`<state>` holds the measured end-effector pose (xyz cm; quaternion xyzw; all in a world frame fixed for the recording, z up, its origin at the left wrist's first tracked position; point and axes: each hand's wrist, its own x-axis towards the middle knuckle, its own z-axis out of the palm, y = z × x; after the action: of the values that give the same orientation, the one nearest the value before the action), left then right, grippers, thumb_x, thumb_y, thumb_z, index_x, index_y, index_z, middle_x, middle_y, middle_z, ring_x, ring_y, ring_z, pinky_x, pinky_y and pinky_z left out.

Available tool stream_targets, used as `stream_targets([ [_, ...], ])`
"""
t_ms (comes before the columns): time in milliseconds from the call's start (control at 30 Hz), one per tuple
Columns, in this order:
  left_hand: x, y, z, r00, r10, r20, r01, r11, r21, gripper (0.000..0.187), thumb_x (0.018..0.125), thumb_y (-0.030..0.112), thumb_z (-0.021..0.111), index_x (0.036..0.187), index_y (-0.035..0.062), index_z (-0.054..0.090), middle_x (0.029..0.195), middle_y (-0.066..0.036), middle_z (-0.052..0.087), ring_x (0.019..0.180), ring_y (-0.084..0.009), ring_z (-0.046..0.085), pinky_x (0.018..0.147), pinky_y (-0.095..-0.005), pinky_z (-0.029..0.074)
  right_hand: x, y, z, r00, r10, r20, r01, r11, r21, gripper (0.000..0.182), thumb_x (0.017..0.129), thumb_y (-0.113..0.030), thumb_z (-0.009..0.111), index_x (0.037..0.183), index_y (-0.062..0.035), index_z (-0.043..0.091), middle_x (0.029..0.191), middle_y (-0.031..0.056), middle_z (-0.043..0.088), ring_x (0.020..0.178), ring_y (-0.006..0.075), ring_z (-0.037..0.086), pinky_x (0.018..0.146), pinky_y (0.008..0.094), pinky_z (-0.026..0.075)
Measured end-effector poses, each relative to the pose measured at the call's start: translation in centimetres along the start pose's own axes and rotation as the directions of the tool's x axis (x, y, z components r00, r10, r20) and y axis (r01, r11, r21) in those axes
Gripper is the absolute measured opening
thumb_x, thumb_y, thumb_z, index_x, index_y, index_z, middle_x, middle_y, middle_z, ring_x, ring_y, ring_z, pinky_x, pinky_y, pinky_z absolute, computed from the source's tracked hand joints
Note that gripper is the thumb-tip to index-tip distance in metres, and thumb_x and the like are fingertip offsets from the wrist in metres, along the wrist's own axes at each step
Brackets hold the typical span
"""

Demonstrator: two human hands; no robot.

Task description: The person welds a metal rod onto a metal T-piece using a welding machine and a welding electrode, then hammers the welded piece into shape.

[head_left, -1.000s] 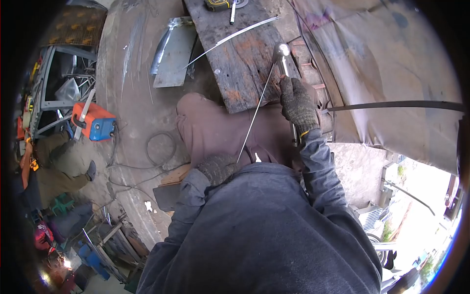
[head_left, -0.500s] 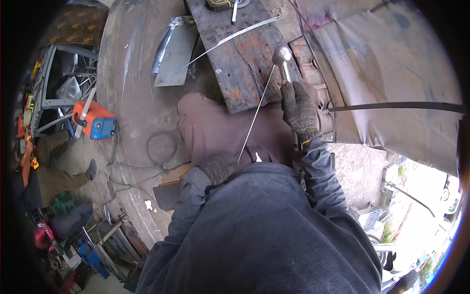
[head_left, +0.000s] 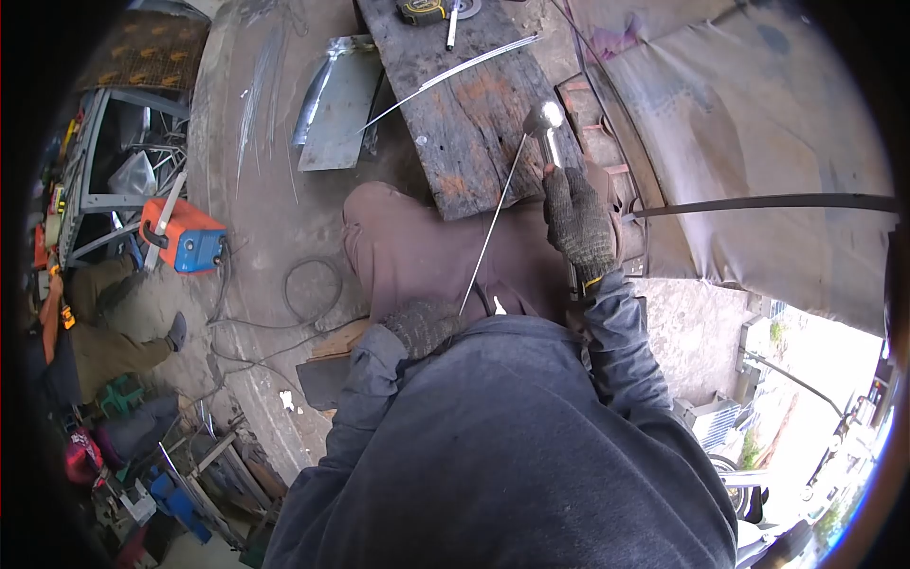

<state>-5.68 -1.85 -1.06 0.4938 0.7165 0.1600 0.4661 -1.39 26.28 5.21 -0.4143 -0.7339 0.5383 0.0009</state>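
My right hand (head_left: 578, 223), in a dark knitted glove, is closed around the shaft of a silver metal tool with a ball-shaped head (head_left: 544, 117). The head points away from me, over the right side of a worn wooden plank (head_left: 464, 123). Low by my lap, my gloved left hand (head_left: 422, 327) is closed on the near end of a thin metal rod (head_left: 494, 223); its fingers are partly hidden. The rod slants up to the right, its far tip right at the ball head. Several thin rods (head_left: 474, 64) lie across the plank.
A tape measure (head_left: 424, 11) and a marker (head_left: 452, 30) lie on the plank's far end. Left of it is a bent metal sheet (head_left: 336, 119). An orange-blue machine (head_left: 190, 237) with a cable stands on the floor. Another person's leg (head_left: 123, 351) shows at left.
The ball head and the rod's far tip have come slightly toward me. Both hands keep their grip and are otherwise nearly still.
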Motion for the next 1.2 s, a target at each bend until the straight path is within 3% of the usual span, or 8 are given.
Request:
stream_targets([
  [133, -0.2, -0.7, 0.7, 0.995, 0.092, -0.024, -0.09, 0.994, 0.063, 0.032, 0.097, 0.03, 0.045, 0.119, 0.0151, 0.063, 0.122, -0.014, 0.059, 0.113, -0.0331, 0.056, 0.097, -0.0432, 0.044, 0.2, 1.9, 0.9, 0.998, 0.049, 0.029, -0.051, 0.995, 0.085, 0.033, 0.098, -0.036, 0.055, 0.095, -0.0041, 0.059, 0.061, 0.0122, 0.053, 0.058, 0.0233, 0.058, 0.055, 0.0354, 0.044],
  [233, -0.4, -0.5, 0.3, 0.99, 0.136, -0.031, -0.13, 0.98, 0.148, 0.031, 0.096, 0.028, 0.047, 0.12, 0.0166, 0.063, 0.124, -0.013, 0.059, 0.115, -0.0328, 0.055, 0.098, -0.043, 0.044, 1.0, 3.3, 1.0, 0.946, -0.321, 0.034, 0.322, 0.947, -0.018, 0.035, 0.099, -0.038, 0.052, 0.091, -0.0052, 0.06, 0.057, 0.0113, 0.051, 0.058, 0.0242, 0.058, 0.054, 0.0359, 0.044],
  [533, 0.2, -1.9, 1.7, 1.0, -0.003, -0.006, 0.003, 1.0, -0.004, 0.033, 0.096, 0.025, 0.045, 0.122, 0.0155, 0.062, 0.124, -0.013, 0.058, 0.117, -0.0323, 0.054, 0.099, -0.0421, 0.044, -0.6, 2.3, 1.0, 0.999, -0.052, -0.004, 0.051, 0.998, -0.031, 0.036, 0.1, -0.039, 0.049, 0.093, -0.0053, 0.061, 0.065, 0.0157, 0.057, 0.059, 0.0284, 0.06, 0.056, 0.0387, 0.044],
  [633, 0.2, -2.0, 1.9, 0.997, 0.08, -0.02, -0.077, 0.992, 0.103, 0.033, 0.096, 0.028, 0.045, 0.121, 0.0138, 0.062, 0.124, -0.014, 0.058, 0.117, -0.0328, 0.054, 0.099, -0.0422, 0.043, -0.7, 3.3, 1.3, 0.969, -0.244, -0.024, 0.243, 0.969, -0.048, 0.037, 0.099, -0.04, 0.051, 0.091, -0.0055, 0.061, 0.06, 0.0129, 0.055, 0.055, 0.0248, 0.059, 0.053, 0.038, 0.044],
  [867, 0.1, 0.0, 0.1, 0.994, -0.109, 0.028, 0.11, 0.991, -0.078, 0.037, 0.097, 0.034, 0.045, 0.119, 0.0109, 0.063, 0.123, -0.015, 0.059, 0.115, -0.0344, 0.055, 0.099, -0.0427, 0.043, -1.6, 2.9, 1.1, 0.996, -0.067, 0.051, 0.064, 0.996, 0.066, 0.04, 0.096, -0.047, 0.055, 0.084, -0.0091, 0.059, 0.056, -0.0017, 0.047, 0.046, 0.0091, 0.045, 0.043, 0.0278, 0.037],
  [1067, -0.8, -0.4, 1.3, 0.95, 0.219, -0.224, -0.193, 0.972, 0.132, 0.038, 0.097, 0.035, 0.049, 0.117, 0.0061, 0.063, 0.111, -0.013, 0.065, 0.101, -0.029, 0.062, 0.089, -0.0389, 0.048, -0.3, 5.9, 2.4, 0.989, -0.127, -0.08, 0.135, 0.986, 0.103, 0.039, 0.097, -0.045, 0.054, 0.085, -0.0089, 0.059, 0.053, -0.0025, 0.045, 0.042, 0.0084, 0.042, 0.039, 0.0276, 0.033],
  [1133, -1.6, 5.2, -3.8, 0.971, -0.22, 0.096, 0.229, 0.724, -0.651, 0.036, 0.098, 0.033, 0.051, 0.113, 0.0029, 0.064, 0.094, -0.01, 0.067, 0.075, -0.0189, 0.065, 0.067, -0.0301, 0.052, 0.9, 6.3, 1.8, 0.984, -0.13, -0.118, 0.137, 0.989, 0.052, 0.038, 0.098, -0.044, 0.053, 0.086, -0.009, 0.059, 0.053, -0.0027, 0.045, 0.04, 0.0084, 0.041, 0.038, 0.0272, 0.033],
  [1200, -2.3, 6.2, -4.7, 0.987, -0.141, 0.077, 0.141, 0.523, -0.84, 0.035, 0.099, 0.032, 0.052, 0.111, 0.002, 0.064, 0.087, -0.008, 0.066, 0.065, -0.015, 0.061, 0.059, -0.0258, 0.049, 1.0, 6.1, 0.5, 0.996, -0.027, -0.086, 0.051, 0.958, 0.282, 0.038, 0.098, -0.044, 0.051, 0.087, -0.0094, 0.06, 0.052, -0.0026, 0.046, 0.039, 0.0083, 0.041, 0.037, 0.0268, 0.033],
])
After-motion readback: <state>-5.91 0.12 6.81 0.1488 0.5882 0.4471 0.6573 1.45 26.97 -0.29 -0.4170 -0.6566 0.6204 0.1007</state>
